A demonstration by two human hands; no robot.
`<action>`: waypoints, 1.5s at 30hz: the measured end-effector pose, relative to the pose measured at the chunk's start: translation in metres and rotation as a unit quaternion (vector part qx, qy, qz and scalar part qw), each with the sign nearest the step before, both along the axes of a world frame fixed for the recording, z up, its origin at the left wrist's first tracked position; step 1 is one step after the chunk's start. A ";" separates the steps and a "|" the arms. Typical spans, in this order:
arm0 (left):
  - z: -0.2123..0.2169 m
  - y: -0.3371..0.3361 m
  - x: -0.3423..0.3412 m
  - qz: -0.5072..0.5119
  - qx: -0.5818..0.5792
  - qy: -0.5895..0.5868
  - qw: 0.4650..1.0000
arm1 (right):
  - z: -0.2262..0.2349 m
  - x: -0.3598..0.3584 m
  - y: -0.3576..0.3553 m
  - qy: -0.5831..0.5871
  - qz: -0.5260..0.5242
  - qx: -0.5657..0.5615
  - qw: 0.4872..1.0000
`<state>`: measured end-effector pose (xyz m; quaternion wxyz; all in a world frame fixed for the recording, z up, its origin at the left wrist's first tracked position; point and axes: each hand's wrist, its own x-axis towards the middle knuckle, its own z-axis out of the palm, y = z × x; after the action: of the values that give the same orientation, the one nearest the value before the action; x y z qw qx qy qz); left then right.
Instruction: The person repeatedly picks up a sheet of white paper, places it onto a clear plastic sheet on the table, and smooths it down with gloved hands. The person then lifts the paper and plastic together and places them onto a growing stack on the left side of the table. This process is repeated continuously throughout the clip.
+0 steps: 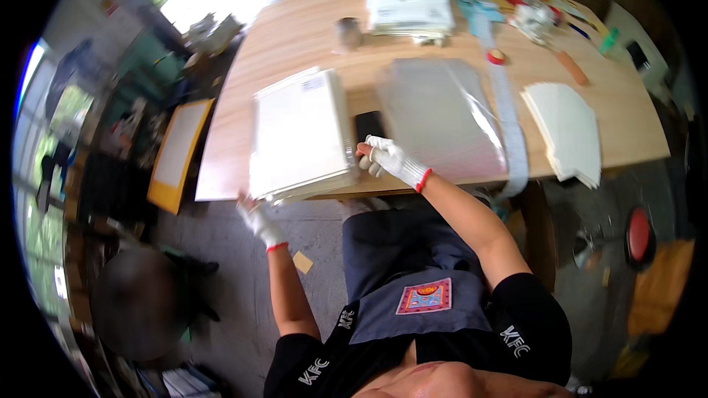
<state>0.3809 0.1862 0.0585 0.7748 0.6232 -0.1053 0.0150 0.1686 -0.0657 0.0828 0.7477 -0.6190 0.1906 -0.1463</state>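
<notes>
Two gloved hands hold one white stack (302, 136) at the surface (295, 29) edge: left hand (257, 217) grips its near corner, right hand (385, 158) its right side, beside one clear-sleeve pile (442, 114).

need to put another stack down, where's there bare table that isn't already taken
Bare wood shows on the table between the white sheet stack and the grey cup, and along the right edge past the cream sheets. The far right end is crowded with small items. The middle holds clear plastic sleeves. The left hand and right hand grip the white stack's near edge.
</notes>
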 end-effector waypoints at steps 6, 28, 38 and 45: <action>-0.114 0.045 -0.042 0.010 0.035 0.144 0.989 | -0.020 -0.186 -0.040 -0.014 -0.293 -0.041 0.955; -0.029 -0.073 -0.202 -0.372 0.231 -0.335 0.834 | -0.071 -0.483 -0.143 -0.014 -0.677 0.211 0.705; 0.005 -0.148 -0.216 -0.360 0.254 -0.499 0.746 | -0.058 -0.461 -0.172 -0.208 -0.661 0.201 0.693; 0.020 -0.227 -0.199 -0.314 0.511 -0.549 0.582 | -0.013 -0.433 -0.174 -0.134 -0.676 0.068 0.721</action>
<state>0.1823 -0.0411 0.0784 0.0792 0.7177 -0.6898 0.0533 -0.2645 -0.2401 0.0700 0.5077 -0.2471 0.4660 -0.6812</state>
